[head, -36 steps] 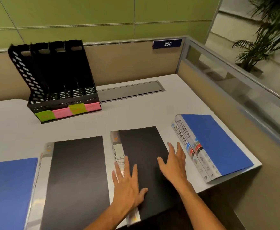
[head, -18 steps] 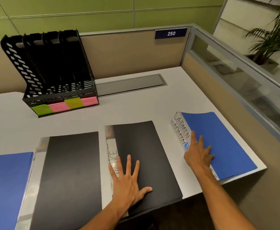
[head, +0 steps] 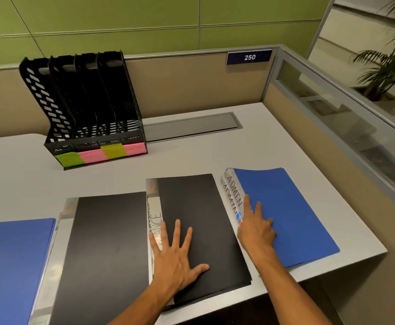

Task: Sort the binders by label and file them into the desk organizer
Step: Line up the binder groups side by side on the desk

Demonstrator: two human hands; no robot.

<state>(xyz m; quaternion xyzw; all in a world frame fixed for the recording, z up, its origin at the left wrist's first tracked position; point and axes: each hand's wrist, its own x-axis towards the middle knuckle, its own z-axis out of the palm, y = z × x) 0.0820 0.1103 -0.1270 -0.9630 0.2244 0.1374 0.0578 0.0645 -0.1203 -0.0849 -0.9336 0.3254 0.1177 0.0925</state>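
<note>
Two stacked blue binders [head: 292, 214] marked ADMIN on their spines lie at the desk's right. My right hand [head: 256, 228] rests on the top one at its spine edge, fingers fairly straight and thumb hidden; the cover's far edge bows upward. My left hand [head: 176, 259] lies flat with spread fingers on the middle black binder [head: 199, 207], whose spine reads FINANCE. Another black binder [head: 105, 249] lies to its left, and a blue binder [head: 11, 266] sits at the far left. The black desk organizer [head: 84, 106] stands empty at the back left, with green and pink sticky labels [head: 100, 154] on its front.
A grey cable hatch [head: 191, 125] is set into the desk behind the binders. Beige partition walls [head: 191, 85] close the back and right sides, the right one topped with glass [head: 346, 109]. The desk's front right corner [head: 379, 252] is near the blue binders.
My right hand has moved from the middle black binder over to the spine edge of the blue ADMIN binders, and the top cover now bows up. My left hand stays on the black binder.
</note>
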